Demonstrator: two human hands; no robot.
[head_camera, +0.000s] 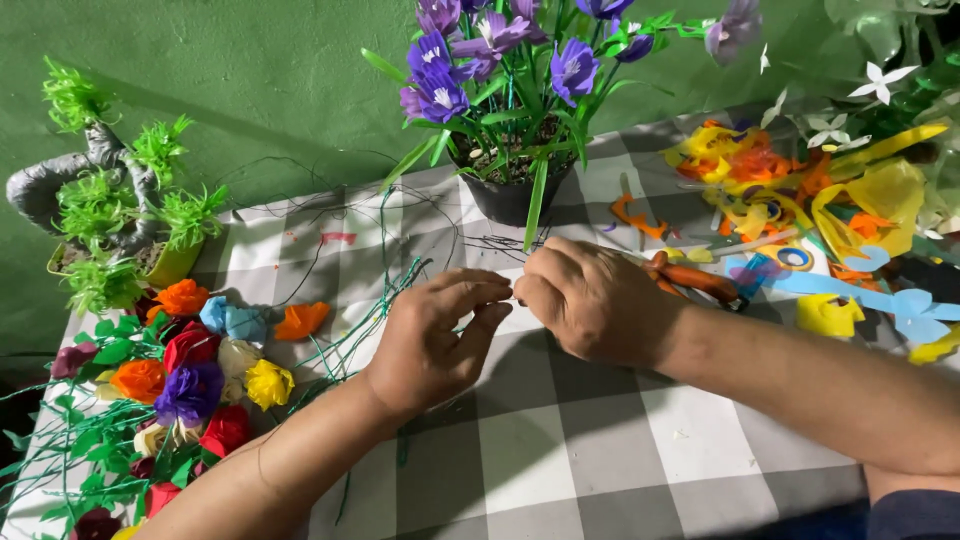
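Observation:
My left hand (435, 340) and my right hand (590, 300) meet fingertip to fingertip over the grey-and-white checked cloth (560, 440). They pinch something very small and thin between them; what it is cannot be made out. Just behind my hands stands a dark pot of purple paper flowers with green leaves (510, 100). Thin green wires (370, 320) lie beside my left hand. Orange-handled pliers (695, 280) rest right behind my right hand.
A heap of paper roses in several colours with green stems (180, 380) fills the left side. A small wrapped tree with green tufts (110, 200) stands at far left. Yellow, orange and blue paper scraps (840, 220) cover the right. A green wall rises behind.

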